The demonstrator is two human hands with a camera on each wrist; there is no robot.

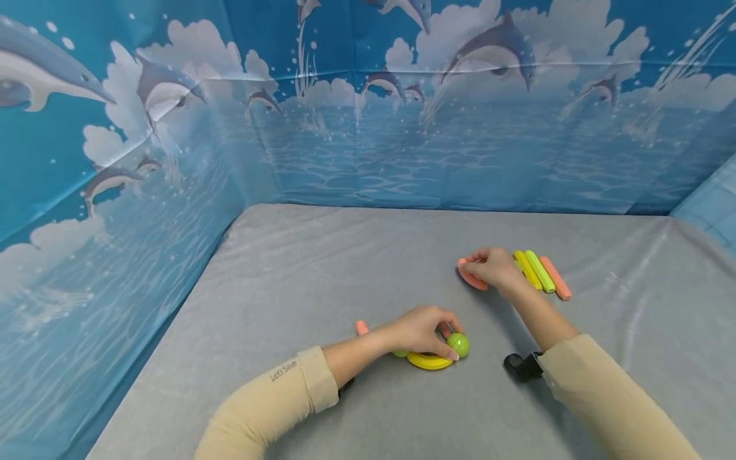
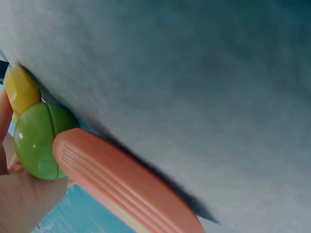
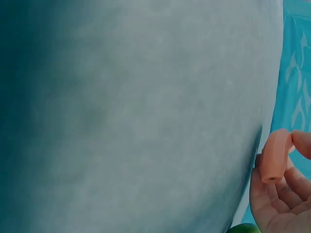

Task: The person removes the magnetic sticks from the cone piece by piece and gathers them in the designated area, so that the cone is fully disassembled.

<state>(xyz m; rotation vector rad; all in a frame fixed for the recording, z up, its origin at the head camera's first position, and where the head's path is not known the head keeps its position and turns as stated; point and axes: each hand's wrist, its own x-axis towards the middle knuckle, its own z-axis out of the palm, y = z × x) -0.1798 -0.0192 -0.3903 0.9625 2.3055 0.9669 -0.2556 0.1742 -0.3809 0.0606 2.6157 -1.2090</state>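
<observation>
My left hand [image 1: 422, 329] grips a glossy green ball [image 1: 458, 345], thumb in front and fingers curled behind it. That ball sits at the right end of a yellow curved piece [image 1: 430, 362] lying on the grey cloth. At the curve's other end is a second green ball [image 2: 36, 141], joined by an orange ridged bar [image 2: 126, 179] in the left wrist view; my forearm hides much of both in the head view. Farther back, my right hand [image 1: 489, 265] pinches an orange curved piece [image 3: 276, 155] between thumb and fingers, close over the cloth.
Several yellow, lime and orange sticks [image 1: 540, 268] lie side by side to the right of my right hand. A grey cloth [image 1: 322, 255] covers the table. Blue dolphin-print sheets [image 1: 356, 153] stand along its back and left edges.
</observation>
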